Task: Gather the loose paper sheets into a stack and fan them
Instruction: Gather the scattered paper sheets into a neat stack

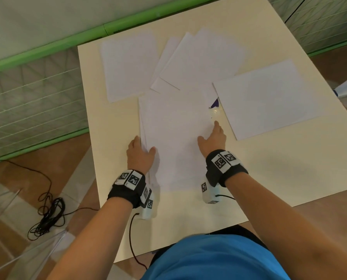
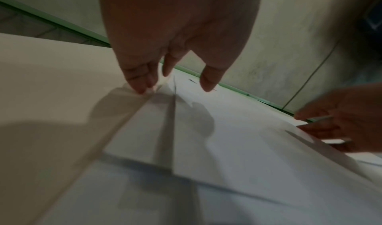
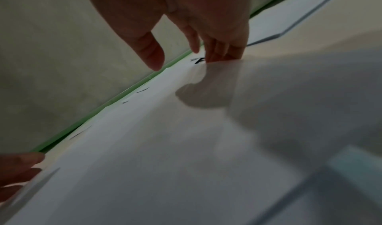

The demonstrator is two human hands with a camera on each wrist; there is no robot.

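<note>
A gathered stack of white paper sheets (image 1: 174, 138) lies in the middle of the cream table (image 1: 279, 168). My left hand (image 1: 141, 152) sits at its left edge, straight fingers against the sheet edges and thumb just above the top sheet (image 2: 227, 138). At the stack's right edge is my right hand (image 1: 212, 138); its fingertips (image 3: 227, 55) touch the table there and the thumb is lifted. Loose sheets lie apart: one at the back left (image 1: 128, 63), several overlapping at the back middle (image 1: 198, 59), one at the right (image 1: 269, 98).
A small purple object (image 1: 215, 103) peeks out between the stack and the right sheet. Green-framed mesh panels (image 1: 37, 93) stand along the table's left and far sides. A coiled black cable (image 1: 49, 215) lies on the floor at the left.
</note>
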